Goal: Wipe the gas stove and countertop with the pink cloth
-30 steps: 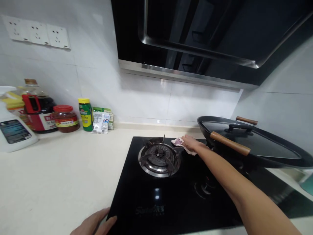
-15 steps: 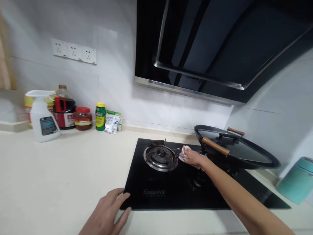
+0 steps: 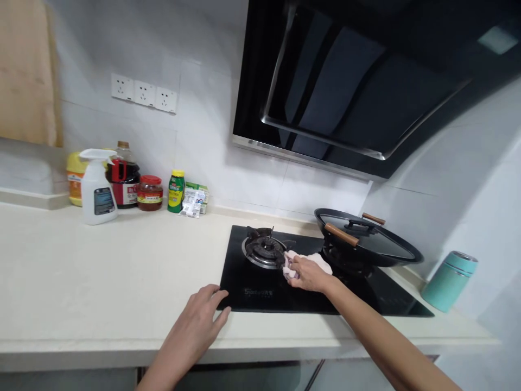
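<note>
A pale pinkish cloth [image 3: 321,263] is bunched under my right hand [image 3: 307,273], whose fingers are closed on it. The cloth lies against the black glass gas stove [image 3: 260,301], just right of the left burner [image 3: 266,248]. At the stove's front left corner, my left hand [image 3: 203,312] rests with its fingers apart and holds nothing. A black wok [image 3: 382,255] with a glass lid and wooden handles sits over the right burner, beyond my right hand.
A range hood [image 3: 325,81] overhangs the stove. Along the wall at left stand a white spray bottle [image 3: 97,190], a dark sauce jug [image 3: 129,190], a red-lidded jar [image 3: 150,194] and a green bottle [image 3: 176,193]. A teal canister [image 3: 450,282] stands at right.
My right hand has drawn the cloth nearer to the stove's front and slightly left. The camera view has shifted, so more of the counter's front edge shows. My left hand stays by the stove corner.
</note>
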Tool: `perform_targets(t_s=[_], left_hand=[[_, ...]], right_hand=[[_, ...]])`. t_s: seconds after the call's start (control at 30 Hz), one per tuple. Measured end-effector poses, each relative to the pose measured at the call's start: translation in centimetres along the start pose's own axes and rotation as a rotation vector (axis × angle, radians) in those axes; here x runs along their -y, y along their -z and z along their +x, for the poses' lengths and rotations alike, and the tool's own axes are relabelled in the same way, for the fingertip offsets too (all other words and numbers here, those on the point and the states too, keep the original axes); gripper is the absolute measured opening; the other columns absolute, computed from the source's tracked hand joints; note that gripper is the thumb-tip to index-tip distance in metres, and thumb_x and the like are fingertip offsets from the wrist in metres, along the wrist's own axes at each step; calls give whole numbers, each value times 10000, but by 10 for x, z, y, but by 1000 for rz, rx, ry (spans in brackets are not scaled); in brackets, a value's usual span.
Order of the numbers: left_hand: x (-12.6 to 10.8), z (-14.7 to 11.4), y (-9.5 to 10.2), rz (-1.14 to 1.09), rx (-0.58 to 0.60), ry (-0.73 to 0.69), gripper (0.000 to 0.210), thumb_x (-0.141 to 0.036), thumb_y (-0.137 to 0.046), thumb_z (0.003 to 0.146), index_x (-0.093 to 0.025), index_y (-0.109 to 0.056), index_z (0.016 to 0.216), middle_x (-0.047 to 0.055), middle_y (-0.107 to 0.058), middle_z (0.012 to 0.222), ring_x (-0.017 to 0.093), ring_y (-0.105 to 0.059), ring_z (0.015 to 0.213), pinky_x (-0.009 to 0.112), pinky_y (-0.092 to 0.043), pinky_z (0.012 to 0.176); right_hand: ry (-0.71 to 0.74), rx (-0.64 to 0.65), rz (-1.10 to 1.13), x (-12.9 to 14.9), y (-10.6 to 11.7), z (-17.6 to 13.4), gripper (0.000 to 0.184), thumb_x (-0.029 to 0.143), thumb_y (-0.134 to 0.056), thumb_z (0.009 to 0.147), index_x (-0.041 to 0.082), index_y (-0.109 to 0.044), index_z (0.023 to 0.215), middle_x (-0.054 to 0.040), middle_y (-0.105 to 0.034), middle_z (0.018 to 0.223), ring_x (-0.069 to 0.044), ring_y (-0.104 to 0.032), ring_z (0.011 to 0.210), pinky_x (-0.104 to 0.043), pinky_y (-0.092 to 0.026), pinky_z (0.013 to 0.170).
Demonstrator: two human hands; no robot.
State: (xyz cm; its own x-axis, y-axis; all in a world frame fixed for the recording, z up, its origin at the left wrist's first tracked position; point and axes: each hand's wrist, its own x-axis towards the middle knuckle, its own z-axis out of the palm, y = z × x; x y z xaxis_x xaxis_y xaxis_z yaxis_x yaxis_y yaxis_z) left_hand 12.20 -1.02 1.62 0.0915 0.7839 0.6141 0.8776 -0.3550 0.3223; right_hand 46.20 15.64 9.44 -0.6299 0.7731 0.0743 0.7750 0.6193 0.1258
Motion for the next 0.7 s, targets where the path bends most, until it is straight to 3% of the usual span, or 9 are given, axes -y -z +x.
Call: perform_targets(t_s=[0.23, 0.4, 0.5, 0.6, 0.7], left_hand=[[1, 3, 2, -28, 0, 19, 321, -383, -544, 970, -237, -731, 1185, 90, -693, 1219, 260, -687, 1088, 419, -562, 971], [0, 7, 5, -23, 17, 20, 322, -386, -539, 962, -232, -736, 1164, 92, -699, 1204, 262, -696, 1082, 440, -560, 986], [-1, 9, 7, -23, 25, 19, 319, -380, -536, 962, -226, -733, 1159, 94, -702, 1193, 262, -694, 1094, 440, -554, 996], [-3, 9, 9, -22, 37, 25, 326, -397, -533, 969, -226, -732, 1162, 93, -701, 1196, 261, -693, 1100, 432, -555, 993], [-5, 8, 10, -28, 26, 13, 319, -393, -529, 975, -227, -733, 1156, 89, -708, 1182, 251, -696, 1078, 423, -554, 992]], right_hand=[[59, -163, 26, 55, -7, -26, 214, 355, -568, 957, 193, -708, 956, -79, -622, 1068, -221, -553, 1022, -350, -429, 941], [59, -386, 145, 88, -25, -52, 100, 279, -589, 899, 204, -606, 836, -50, -605, 974, -196, -533, 906, -338, -430, 845], [34, -425, 259, 98, -26, -70, 93, 289, -625, 848, 216, -568, 852, -49, -592, 985, -202, -534, 913, -342, -440, 842], [-57, -414, 357, 94, -15, -83, 213, 418, -669, 863, 234, -614, 955, -76, -589, 1206, -251, -538, 1120, -397, -444, 973], [-252, -470, 300, 80, -3, -83, 366, 503, -561, 952, 275, -648, 1225, -111, -483, 1472, -313, -439, 1356, -498, -341, 1135]])
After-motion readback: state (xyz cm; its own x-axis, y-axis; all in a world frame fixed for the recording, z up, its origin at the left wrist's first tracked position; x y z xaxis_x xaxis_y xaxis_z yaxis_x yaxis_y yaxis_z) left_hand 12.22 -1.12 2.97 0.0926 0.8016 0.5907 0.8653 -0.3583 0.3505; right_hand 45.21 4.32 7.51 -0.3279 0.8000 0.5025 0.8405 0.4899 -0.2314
